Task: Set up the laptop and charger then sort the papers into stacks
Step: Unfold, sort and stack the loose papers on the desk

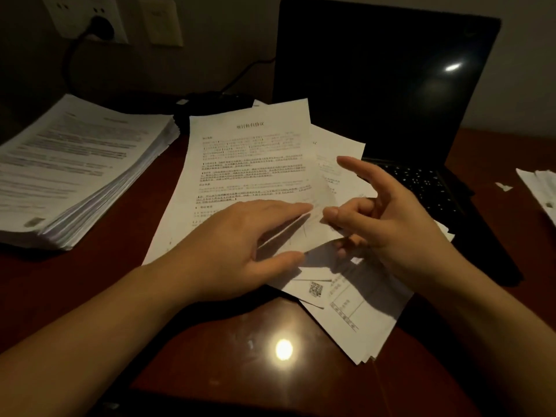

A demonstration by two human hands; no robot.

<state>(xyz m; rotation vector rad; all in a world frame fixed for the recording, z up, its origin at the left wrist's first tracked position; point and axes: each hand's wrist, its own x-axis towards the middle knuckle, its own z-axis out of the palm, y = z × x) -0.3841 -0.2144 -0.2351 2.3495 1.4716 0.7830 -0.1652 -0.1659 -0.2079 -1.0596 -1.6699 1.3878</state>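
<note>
An open laptop [385, 85] with a dark screen stands at the back right of the desk. Its charger brick [210, 100] lies behind the papers, and a cable runs up to a plug [102, 25] in the wall socket. A printed sheet [249, 164] tops a loose pile of papers [346, 305] in front of me. My left hand [237, 248] rests with straight fingers on that sheet's lower part, its thumb beside the lifted corner. My right hand [388, 218] pinches the raised corner between thumb and lower fingers, index finger pointing up.
A thick stack of printed papers [75, 167] sits at the left of the red-brown desk [210, 356]. More sheets [538, 188] poke in at the right edge, with a small paper scrap [504, 186] next to them. The loose pile overlaps the laptop's keyboard [421, 182].
</note>
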